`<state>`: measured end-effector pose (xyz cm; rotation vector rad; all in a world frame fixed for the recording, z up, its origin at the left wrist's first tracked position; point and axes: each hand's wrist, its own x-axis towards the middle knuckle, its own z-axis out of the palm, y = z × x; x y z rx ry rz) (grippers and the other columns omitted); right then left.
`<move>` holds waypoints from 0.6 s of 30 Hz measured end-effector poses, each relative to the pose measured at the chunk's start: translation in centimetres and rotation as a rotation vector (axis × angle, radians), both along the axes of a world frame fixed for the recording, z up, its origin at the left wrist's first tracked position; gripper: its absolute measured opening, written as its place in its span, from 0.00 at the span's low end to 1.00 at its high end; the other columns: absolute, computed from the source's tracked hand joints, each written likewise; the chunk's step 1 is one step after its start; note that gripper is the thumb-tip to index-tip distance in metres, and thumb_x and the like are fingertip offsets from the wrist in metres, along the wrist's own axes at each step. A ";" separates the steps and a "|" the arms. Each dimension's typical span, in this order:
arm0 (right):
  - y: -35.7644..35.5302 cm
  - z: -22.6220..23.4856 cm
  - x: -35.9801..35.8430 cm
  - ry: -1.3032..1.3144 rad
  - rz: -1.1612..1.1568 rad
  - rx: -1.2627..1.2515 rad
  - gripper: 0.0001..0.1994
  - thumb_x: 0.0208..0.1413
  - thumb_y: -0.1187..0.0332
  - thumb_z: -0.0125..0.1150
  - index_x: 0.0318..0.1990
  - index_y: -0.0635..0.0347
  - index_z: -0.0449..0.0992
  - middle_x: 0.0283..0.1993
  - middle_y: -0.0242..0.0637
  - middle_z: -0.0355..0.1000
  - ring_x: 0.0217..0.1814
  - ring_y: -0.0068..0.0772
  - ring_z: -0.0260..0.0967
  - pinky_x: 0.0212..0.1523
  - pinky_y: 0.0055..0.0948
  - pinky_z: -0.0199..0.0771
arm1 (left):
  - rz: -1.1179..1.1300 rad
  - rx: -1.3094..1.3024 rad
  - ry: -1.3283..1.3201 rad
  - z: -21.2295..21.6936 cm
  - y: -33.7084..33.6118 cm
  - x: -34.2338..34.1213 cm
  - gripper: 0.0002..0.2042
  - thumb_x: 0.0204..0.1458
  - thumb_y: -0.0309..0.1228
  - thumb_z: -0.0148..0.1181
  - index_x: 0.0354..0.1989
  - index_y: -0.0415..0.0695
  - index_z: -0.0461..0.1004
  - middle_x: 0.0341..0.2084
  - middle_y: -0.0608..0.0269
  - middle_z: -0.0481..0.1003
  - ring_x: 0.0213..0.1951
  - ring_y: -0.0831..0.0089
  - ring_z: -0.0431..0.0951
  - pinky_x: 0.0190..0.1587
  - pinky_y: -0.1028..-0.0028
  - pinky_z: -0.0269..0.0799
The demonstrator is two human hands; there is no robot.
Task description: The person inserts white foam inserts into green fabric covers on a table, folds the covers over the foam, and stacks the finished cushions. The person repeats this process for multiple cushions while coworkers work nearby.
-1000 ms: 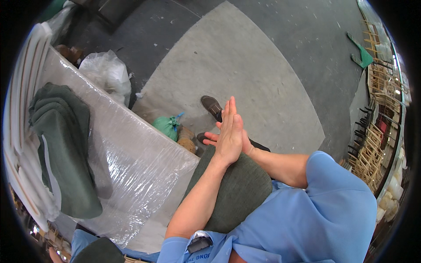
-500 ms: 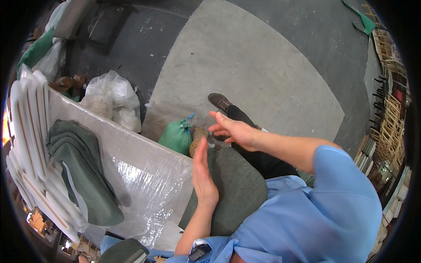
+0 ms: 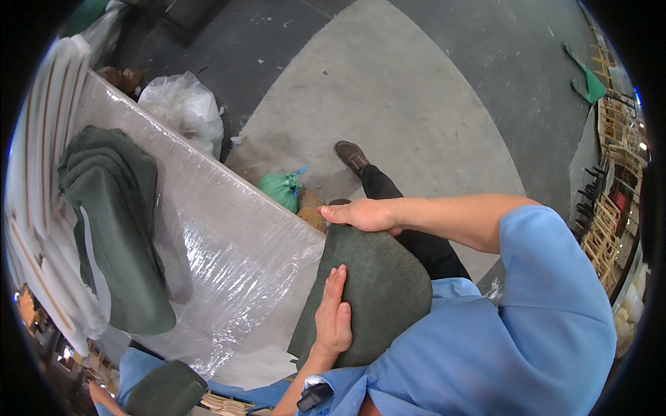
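A dark green fabric-covered chair pad (image 3: pixel 388 284) with rounded corners lies in front of my body, beside the table's edge. My left hand (image 3: pixel 334 315) rests flat on its upper face, fingers stretched out and close together. At the pad's far edge my right hand (image 3: pixel 368 213) grips the fabric, thumb extended on top and the fingers curled out of sight. On the plastic-wrapped table (image 3: pixel 236 256) to the left, several similar green pads (image 3: pixel 121 229) lie piled together.
White padded panels (image 3: pixel 52 159) stand stacked along the table's left end. Beyond the table sit a green sack (image 3: pixel 279 188) and a clear plastic bag (image 3: pixel 184 107) on the floor. Another person's green pad (image 3: pixel 166 388) shows at lower left. Wooden frames (image 3: pixel 614 215) line the right side.
My hands, raised apart above the pad before, have come down onto it. The left now lies flat on the fabric; the right has taken hold of the far edge. The view has shifted slightly.
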<state>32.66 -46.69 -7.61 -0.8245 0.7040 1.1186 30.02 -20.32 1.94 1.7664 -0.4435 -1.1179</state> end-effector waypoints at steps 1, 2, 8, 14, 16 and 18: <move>0.0 -0.3 0.1 0.025 -0.008 0.049 0.41 0.73 0.38 0.47 0.74 0.71 0.60 0.69 0.56 0.69 0.67 0.47 0.74 0.62 0.46 0.79 | 0.003 -0.002 -0.007 -0.2 -0.2 -0.1 0.31 0.72 0.42 0.40 0.75 0.32 0.59 0.73 0.43 0.64 0.76 0.44 0.60 0.78 0.56 0.50; 0.1 -0.7 0.1 0.049 -0.019 0.098 0.41 0.73 0.38 0.48 0.73 0.70 0.61 0.69 0.55 0.70 0.66 0.45 0.74 0.62 0.46 0.79 | 0.017 0.001 -0.017 -0.2 -0.3 0.0 0.31 0.71 0.42 0.40 0.75 0.32 0.60 0.73 0.42 0.65 0.76 0.44 0.60 0.78 0.56 0.51; 1.1 -3.8 -0.1 0.033 -0.108 0.469 0.41 0.70 0.35 0.51 0.74 0.64 0.62 0.67 0.51 0.72 0.65 0.40 0.75 0.64 0.43 0.76 | 0.039 0.035 -0.037 -0.4 0.0 -0.4 0.33 0.71 0.45 0.40 0.73 0.27 0.61 0.71 0.37 0.66 0.75 0.46 0.63 0.77 0.57 0.54; 3.4 -6.4 -2.2 -0.046 -0.314 0.314 0.43 0.71 0.33 0.46 0.76 0.63 0.59 0.72 0.53 0.67 0.67 0.39 0.72 0.69 0.39 0.70 | 0.060 0.098 0.005 -0.7 0.2 -1.0 0.37 0.71 0.50 0.40 0.74 0.26 0.58 0.73 0.36 0.63 0.76 0.49 0.61 0.77 0.58 0.52; 3.3 -7.7 -2.7 -0.127 -0.394 0.048 0.37 0.74 0.37 0.45 0.74 0.61 0.64 0.65 0.52 0.74 0.61 0.37 0.75 0.66 0.38 0.71 | 0.077 0.111 0.008 -0.9 0.3 -1.4 0.38 0.71 0.52 0.40 0.74 0.26 0.57 0.73 0.36 0.62 0.76 0.49 0.61 0.77 0.58 0.52; 2.2 -8.0 -4.0 -0.157 -0.681 -0.123 0.31 0.76 0.44 0.44 0.68 0.63 0.70 0.52 0.47 0.80 0.53 0.33 0.77 0.61 0.36 0.73 | 0.111 0.120 0.010 -1.2 0.5 -1.9 0.39 0.71 0.53 0.40 0.74 0.26 0.57 0.73 0.36 0.62 0.75 0.49 0.61 0.77 0.58 0.52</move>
